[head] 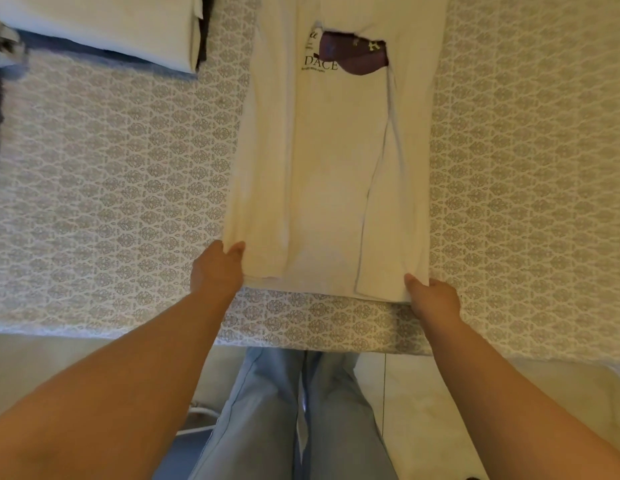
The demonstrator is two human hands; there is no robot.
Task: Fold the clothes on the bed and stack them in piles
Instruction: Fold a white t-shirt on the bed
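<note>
The cream shirt (322,174) lies mid-frame on the patterned bed (128,188), its long axis running straight up from the hem. Left hand (216,271) and right hand (435,297) each pinch a lower corner (equally near). Soft cotton, sides folded in; a pile (104,26) sits upper left.

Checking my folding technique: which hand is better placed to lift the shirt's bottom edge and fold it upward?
Neither alone: the left hand and right hand each pinch a bottom corner of the white shirt, so probably both.

"dace" on the white shirt (322,174)
</note>
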